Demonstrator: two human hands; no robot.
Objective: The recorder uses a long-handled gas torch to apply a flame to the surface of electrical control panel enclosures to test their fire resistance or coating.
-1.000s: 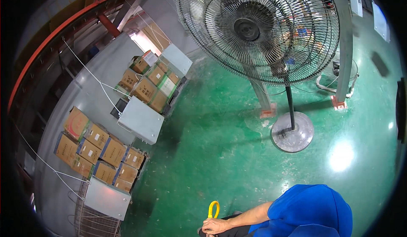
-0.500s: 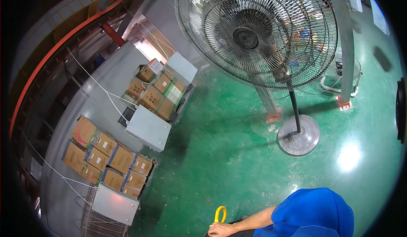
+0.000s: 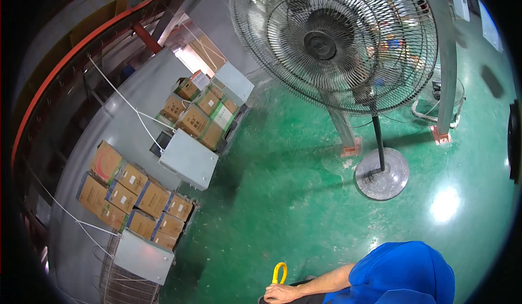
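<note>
Neither of my hands is in view. At the lower edge another person in a blue top [image 3: 399,274] bends low over the green floor [image 3: 283,195]. Their bare forearm reaches left, and their hand [image 3: 280,293] rests on something dark just below a yellow loop handle [image 3: 279,272]. What the handle belongs to is cut off by the picture's edge.
A large pedestal fan [image 3: 331,43] stands on a round base [image 3: 381,173] at centre right, beside a grey post [image 3: 447,65]. On the left are two groups of stacked cardboard boxes [image 3: 136,198], [image 3: 204,114], grey metal boxes [image 3: 188,158], white cables and a wire cage [image 3: 122,287].
The view has shifted slightly, so the boxes and fan sit a little further right and lower. The person's hand stays by the yellow handle.
</note>
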